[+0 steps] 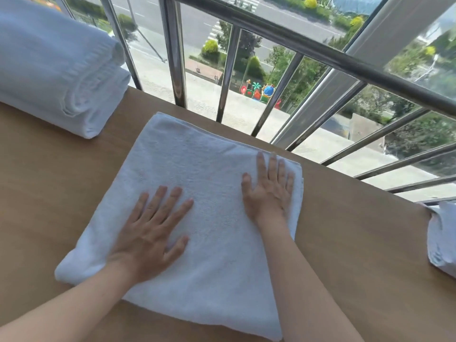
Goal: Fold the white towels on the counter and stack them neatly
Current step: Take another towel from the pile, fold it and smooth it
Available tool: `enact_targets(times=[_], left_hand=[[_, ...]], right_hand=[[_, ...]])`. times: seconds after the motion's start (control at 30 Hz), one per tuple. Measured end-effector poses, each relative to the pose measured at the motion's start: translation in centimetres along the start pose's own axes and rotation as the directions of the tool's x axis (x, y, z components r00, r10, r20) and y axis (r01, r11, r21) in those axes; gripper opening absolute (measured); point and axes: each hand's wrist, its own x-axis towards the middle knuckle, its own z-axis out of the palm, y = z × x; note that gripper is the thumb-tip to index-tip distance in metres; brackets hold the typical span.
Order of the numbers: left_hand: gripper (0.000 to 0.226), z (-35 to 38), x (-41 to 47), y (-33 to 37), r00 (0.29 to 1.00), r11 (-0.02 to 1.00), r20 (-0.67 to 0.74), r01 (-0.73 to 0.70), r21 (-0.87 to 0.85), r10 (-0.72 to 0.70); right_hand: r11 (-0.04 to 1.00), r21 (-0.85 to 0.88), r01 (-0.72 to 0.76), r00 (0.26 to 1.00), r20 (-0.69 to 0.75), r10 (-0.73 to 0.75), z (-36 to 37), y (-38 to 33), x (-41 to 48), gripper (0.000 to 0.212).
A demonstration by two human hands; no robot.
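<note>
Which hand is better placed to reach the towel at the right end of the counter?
Likely the right hand: flat on the middle towel, it is nearer the right-end towel; the left hand rests farther left.

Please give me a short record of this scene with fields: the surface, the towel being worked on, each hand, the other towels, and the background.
surface: wooden counter
towel being worked on: white towel, folded, lying flat in the middle of the counter
left hand: palm down on the towel's near left part, fingers straight and spread
right hand: palm down near the towel's far right corner, fingers straight
other towels: folded stack at far left; edge towel at right, partly out of view
background: metal railing
</note>
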Motion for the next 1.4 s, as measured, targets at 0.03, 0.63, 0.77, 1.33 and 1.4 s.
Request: enact_targets(times=[0.03, 0.63, 0.77, 1.33, 1.4], left_hand=[[0.073, 0.0, 0.0, 0.0, 1.0, 1.0, -0.005, 0.0, -0.001, 0.0], [0.063, 0.5, 0.4, -0.3, 1.0, 0.995, 0.003, 0.019, -0.096, -0.019], [0.062, 0.7, 0.4, -0.6, 1.0, 0.993, -0.022, 0.007, -0.116, -0.01], [0.058, -0.2, 0.0, -0.8, 0.996, 0.984, 0.049, -0.072, -0.161, 0.081], [0.058, -0.5, -0.7, -1.2, 0.985, 0.969, 0.067, -0.145, -0.197, 0.161]], right_hand=[[0.999, 0.01, -0.036, 0.999, -0.008, 0.037, -0.1, 0.5, 0.3, 0.07], [0.996, 0.067, -0.057, 0.998, -0.016, 0.058, 3.9, -10.2, -15.7, 0.063], [0.992, 0.036, -0.117, 0.992, -0.033, 0.118, 4.0, -8.3, -16.1, 0.063], [0.917, 0.068, -0.393, 0.877, -0.271, 0.396, 1.7, -4.8, -20.2, 0.066], [0.933, 0.139, -0.331, 0.911, -0.212, 0.355, 2.1, -8.5, -19.1, 0.066]])
